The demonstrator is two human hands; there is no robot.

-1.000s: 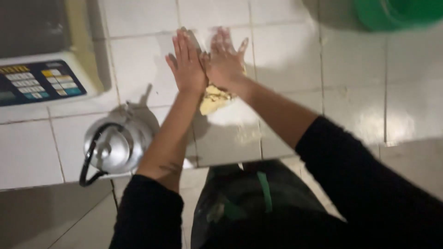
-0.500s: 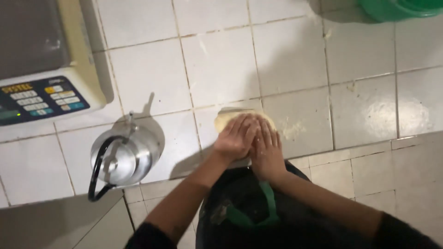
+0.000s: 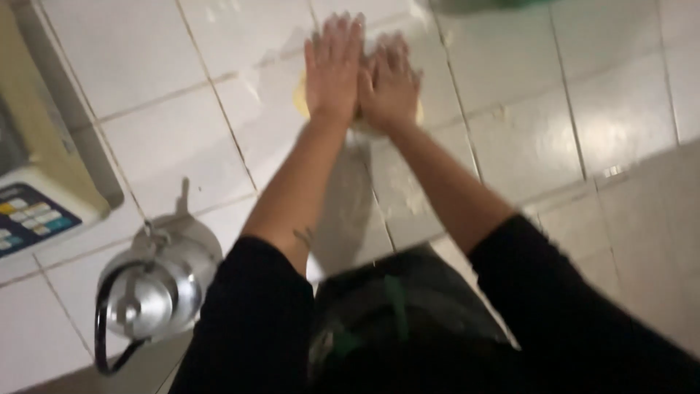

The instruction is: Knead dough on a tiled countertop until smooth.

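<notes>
Both hands lie flat, side by side, on a pale lump of dough (image 3: 300, 101) at the far middle of the white tiled tabletop (image 3: 554, 138). The left hand (image 3: 333, 67) and right hand (image 3: 389, 86) have fingers stretched out, gripping nothing (the blur probably hides detail). A metal kettle (image 3: 149, 281) stands near left, beside a scale (image 3: 36, 197)

Bare tiled surface (image 3: 605, 124) right of the dough (image 3: 300, 98): open passage. Kettle (image 3: 149, 284) and scale (image 3: 44, 197) crowding the left; green basin (image 3: 503, 4) at far edge.
</notes>
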